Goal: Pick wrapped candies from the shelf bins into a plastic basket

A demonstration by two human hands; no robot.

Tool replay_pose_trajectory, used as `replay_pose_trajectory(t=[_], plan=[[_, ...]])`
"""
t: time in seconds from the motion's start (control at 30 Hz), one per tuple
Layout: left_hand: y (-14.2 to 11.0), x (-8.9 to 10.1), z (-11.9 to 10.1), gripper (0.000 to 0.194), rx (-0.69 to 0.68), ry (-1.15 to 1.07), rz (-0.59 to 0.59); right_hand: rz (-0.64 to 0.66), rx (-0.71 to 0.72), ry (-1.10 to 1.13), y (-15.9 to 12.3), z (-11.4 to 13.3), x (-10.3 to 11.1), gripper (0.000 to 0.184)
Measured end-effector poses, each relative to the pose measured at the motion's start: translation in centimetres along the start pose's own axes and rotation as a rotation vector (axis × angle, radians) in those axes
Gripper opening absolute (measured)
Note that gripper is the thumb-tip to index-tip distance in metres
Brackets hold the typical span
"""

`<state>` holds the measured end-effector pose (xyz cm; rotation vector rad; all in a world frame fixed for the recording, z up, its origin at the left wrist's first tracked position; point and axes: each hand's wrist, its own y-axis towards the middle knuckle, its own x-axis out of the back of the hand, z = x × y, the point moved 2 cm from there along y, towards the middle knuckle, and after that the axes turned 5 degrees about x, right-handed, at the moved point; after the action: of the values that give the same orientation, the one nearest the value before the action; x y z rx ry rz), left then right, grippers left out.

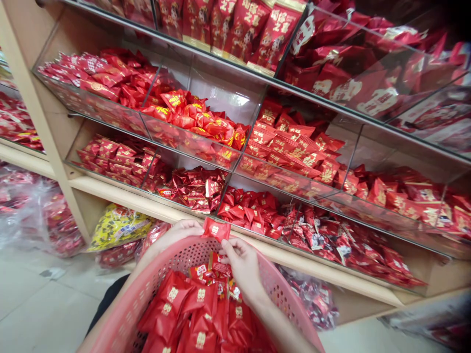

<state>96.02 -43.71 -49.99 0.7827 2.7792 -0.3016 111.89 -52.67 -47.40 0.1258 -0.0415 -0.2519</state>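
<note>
Between my two hands, over the far rim of a pink plastic basket point(123, 299), is a small red candy packet point(216, 229) with a gold double symbol. My left hand point(186, 229) pinches its left edge. The thumb and fingers of my right hand point(241, 260) close on its lower right corner. Inside the basket, below my hands, lie several red packets point(200, 299) with the same gold mark. A few smaller wrapped pieces point(219, 267) with white and yellow print sit near the basket's far wall.
A wooden shelf unit point(320, 264) with clear dividers rises ahead, its compartments holding red wrapped sweets point(287, 147). Upright red bags point(243, 29) stand on the upper tier. Under the lowest ledge lie a yellow bag point(121, 226) and a clear plastic bag point(312, 296) of packets.
</note>
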Motion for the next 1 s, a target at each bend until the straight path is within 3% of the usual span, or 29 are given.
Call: replay_pose_trajectory(t=[0.2,0.53,0.73,1.0], plan=[[0.1,0.2,-0.1,0.027,-0.022,0.046,-0.038,0.043,0.021,-0.05,0.1,0.6,0.6,0.033],[0.4,0.2,-0.2,0.019,-0.075,0.017,0.08,0.094,-0.013,-0.064,-0.4,1.0,1.5,0.033],[0.5,0.5,0.1,0.018,-0.067,0.011,0.072,0.128,-0.064,-0.019,-0.4,0.9,1.4,0.031],[0.7,0.8,0.5,0.025,-0.036,0.021,0.035,0.062,0.0,0.064,1.0,1.5,0.6,0.03]])
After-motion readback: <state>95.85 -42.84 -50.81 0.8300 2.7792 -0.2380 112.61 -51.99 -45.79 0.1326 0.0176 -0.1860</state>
